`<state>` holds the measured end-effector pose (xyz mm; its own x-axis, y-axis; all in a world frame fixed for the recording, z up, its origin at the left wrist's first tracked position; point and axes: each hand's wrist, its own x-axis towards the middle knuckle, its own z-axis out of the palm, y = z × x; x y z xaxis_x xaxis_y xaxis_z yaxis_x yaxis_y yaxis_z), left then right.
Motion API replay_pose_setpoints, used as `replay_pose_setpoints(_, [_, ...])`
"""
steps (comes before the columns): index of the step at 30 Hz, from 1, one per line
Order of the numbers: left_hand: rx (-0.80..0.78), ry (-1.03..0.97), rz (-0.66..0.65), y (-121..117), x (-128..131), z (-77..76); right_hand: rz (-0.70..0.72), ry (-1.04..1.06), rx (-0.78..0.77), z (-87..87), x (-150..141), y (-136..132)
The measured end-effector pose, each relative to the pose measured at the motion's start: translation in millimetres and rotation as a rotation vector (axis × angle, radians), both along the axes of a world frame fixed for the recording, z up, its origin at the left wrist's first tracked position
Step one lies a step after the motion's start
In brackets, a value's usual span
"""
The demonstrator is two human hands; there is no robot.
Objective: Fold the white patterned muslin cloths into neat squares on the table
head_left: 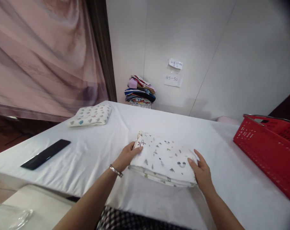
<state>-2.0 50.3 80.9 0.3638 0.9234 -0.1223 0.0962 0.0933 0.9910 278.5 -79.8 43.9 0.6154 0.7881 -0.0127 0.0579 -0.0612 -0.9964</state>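
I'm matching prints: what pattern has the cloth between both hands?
The cloth is white with small scattered motifs, some leaf-shaped; best in the head view.

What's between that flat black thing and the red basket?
Between the flat black thing and the red basket, the head view shows a folded white patterned cloth, held by the left hand and right hand at opposite ends.

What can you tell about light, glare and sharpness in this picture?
In the head view, light is soft, with faint shadow on the wall; a pale sheen shows on the black flat object; the upper right corner darkens; the held cloth looks slightly soft, its print visible; the upper paper label is hard to read.
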Motion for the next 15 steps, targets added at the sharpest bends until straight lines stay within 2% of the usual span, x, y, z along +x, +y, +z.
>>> replay_pose_setpoints(3, [-0.107, -0.072, -0.039, 10.5, 2.8, 0.6, -0.039, -0.017, 0.031, 0.9, 4.9, 6.0])
replay_pose_setpoints(7, [-0.452, -0.076, -0.114, 16.6, 0.2, -26.4, 0.096, 0.086, -0.176, -14.5, 12.5, 9.6])
replay_pose_setpoints(9, [-0.498, -0.106, -0.092, 14.5, -3.8, -40.0, 0.181, 0.167, -0.256, -22.6, 14.7, 5.9])
replay_pose_setpoints(11, [-0.492, -0.124, -0.067, 9.0, -8.4, -46.4, 0.221, 0.204, -0.267, -26.2, 15.0, -1.0])
replay_pose_setpoints(15, [-0.436, -0.026, -0.018, -6.2, -15.0, -42.2, 0.231, 0.175, -0.344, -17.7, 10.4, -14.7])
